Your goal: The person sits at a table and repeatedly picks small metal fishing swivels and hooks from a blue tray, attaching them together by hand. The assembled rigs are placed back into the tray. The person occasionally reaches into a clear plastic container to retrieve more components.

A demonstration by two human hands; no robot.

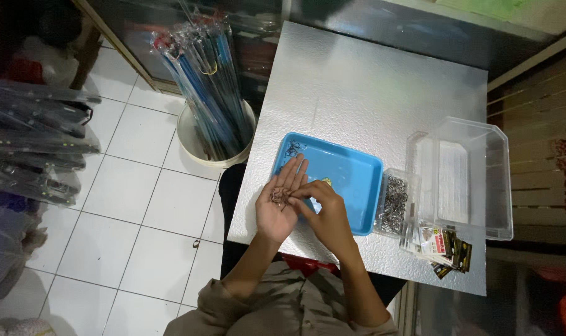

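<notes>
Cupping a small heap of fish hooks [278, 196] in its open, upturned palm, the left hand [279, 205] hovered over the blue tray [351, 177]. The right hand [325, 214] pinched into that heap with fingertips together. At three o'clock from the tray sat a clear box of hooks [394, 204]; at ten o'clock, a white bucket [190, 142].

I see a counter [370, 81] with a matt, pebbled silver finish. Blue tray [351, 180]: smooth glossy plastic. Right, a clear plastic box [476, 180]. Small hooks [278, 197] in my left palm look like thin metal. Floor [140, 205]: glossy white tile.
</notes>
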